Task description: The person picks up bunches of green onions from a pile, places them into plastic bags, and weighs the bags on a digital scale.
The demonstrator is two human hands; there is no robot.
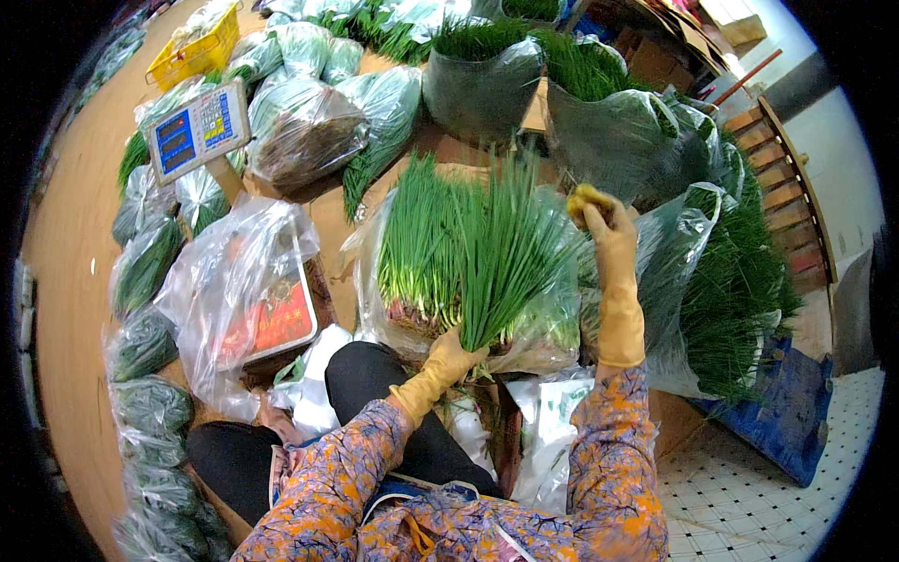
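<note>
My left hand, in a yellow rubber glove, is closed around the lower end of a bunch of long green chives or scallions, whose leaves fan upward. Raised to the right of the leaves, my right hand wears the same kind of glove; its fingertips are blurred and stained, and I cannot tell whether something thin is between them. Behind the bunch, more green stalks with pale stems and reddish root ends lie on an opened clear plastic bag.
A digital scale display stands at the left, its plastic-draped pan below. Tied bags of greens line the left side. Large bags of greens stand behind and at right, near a yellow crate and a wooden rack.
</note>
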